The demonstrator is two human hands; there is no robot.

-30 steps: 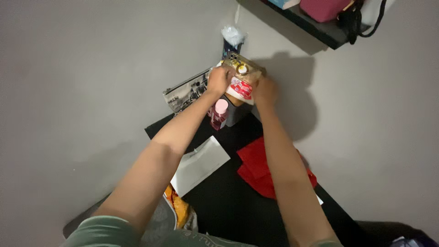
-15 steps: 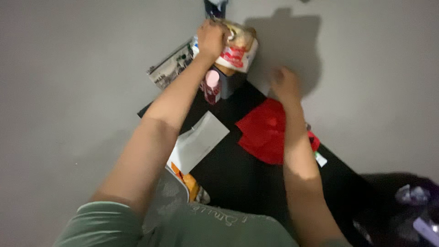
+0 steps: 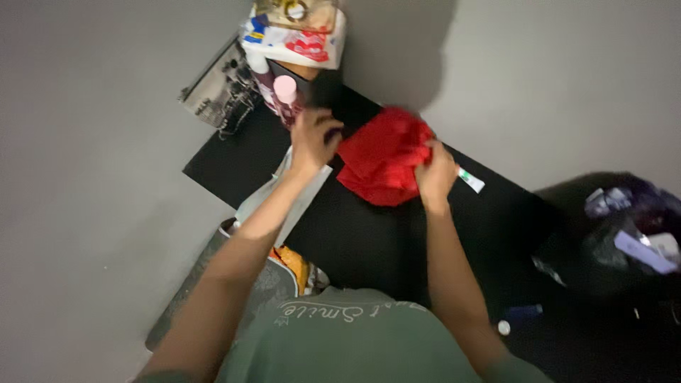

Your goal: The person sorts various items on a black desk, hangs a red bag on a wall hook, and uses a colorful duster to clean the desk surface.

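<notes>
A crumpled red cloth (image 3: pixel 381 154) lies on a black table (image 3: pixel 369 234) against a grey wall. My left hand (image 3: pixel 313 135) is at the cloth's left edge, fingers curled near it; whether it grips the cloth is unclear. My right hand (image 3: pixel 436 172) pinches the cloth's right edge. A white sheet of paper (image 3: pixel 287 193) lies under my left forearm.
At the table's far end stand a pink-capped bottle (image 3: pixel 285 92), a dark box and a plastic-wrapped package (image 3: pixel 298 39) on top. A printed picture (image 3: pixel 213 89) leans on the wall. A small white tube (image 3: pixel 469 180) lies right of the cloth. A dark bag (image 3: pixel 624 234) sits at right.
Both hands left the wrapped package at the table's far end and came down to the red cloth, which is now bunched up. The camera view has shifted down and right.
</notes>
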